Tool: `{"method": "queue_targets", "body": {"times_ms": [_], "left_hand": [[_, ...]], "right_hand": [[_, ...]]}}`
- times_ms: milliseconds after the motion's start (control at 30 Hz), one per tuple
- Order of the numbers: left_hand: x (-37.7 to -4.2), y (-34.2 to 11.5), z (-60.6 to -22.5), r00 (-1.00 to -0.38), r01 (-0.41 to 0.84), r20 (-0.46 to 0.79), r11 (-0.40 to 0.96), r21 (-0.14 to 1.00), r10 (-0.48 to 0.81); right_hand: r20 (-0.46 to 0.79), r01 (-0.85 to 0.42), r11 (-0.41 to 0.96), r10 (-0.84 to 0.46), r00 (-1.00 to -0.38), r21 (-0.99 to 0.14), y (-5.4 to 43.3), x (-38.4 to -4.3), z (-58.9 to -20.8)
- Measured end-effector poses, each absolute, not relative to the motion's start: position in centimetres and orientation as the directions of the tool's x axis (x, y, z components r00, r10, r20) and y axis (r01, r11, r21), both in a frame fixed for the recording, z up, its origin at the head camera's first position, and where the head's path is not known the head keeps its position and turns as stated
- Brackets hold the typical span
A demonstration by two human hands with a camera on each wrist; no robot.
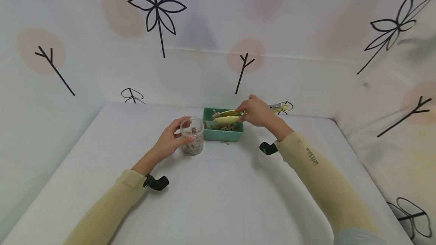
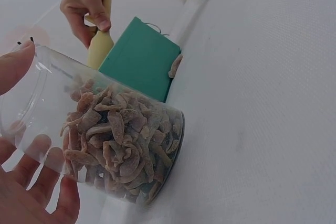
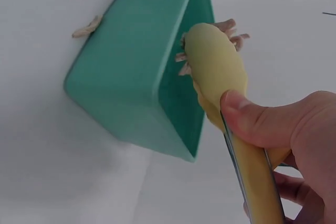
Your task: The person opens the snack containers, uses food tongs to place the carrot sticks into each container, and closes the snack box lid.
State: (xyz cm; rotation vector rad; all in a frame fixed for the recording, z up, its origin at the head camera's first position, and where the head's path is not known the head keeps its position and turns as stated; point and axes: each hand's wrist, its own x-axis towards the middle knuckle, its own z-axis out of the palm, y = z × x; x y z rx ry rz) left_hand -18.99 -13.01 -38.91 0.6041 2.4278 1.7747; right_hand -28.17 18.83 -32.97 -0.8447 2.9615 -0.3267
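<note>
My left hand grips a clear jar that stands on the table, thumb and fingers around its upper part. Brownish dried pieces fill much of the jar. In my right hand is a pair of yellow tongs, held over the green box just right of the jar. Several dried pieces stick out from between the tong heads. More pieces lie inside the box, partly hidden by the tongs.
One stray piece lies on the white table against the front of the box. A patterned sheet rises behind the table and along its sides. Dark cameras are strapped to both wrists.
</note>
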Motion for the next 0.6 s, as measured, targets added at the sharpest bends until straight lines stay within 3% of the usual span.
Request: {"method": "queue_targets", "body": {"times_ms": [600], "left_hand": [[-18.9,-13.0,-38.7,-0.921,0.264,0.167,0.251,0.931,0.351]], "right_hand": [[0.077,-0.503,0.833,-0.5,-0.863,-0.23,19.0,-27.7,-29.8]]}}
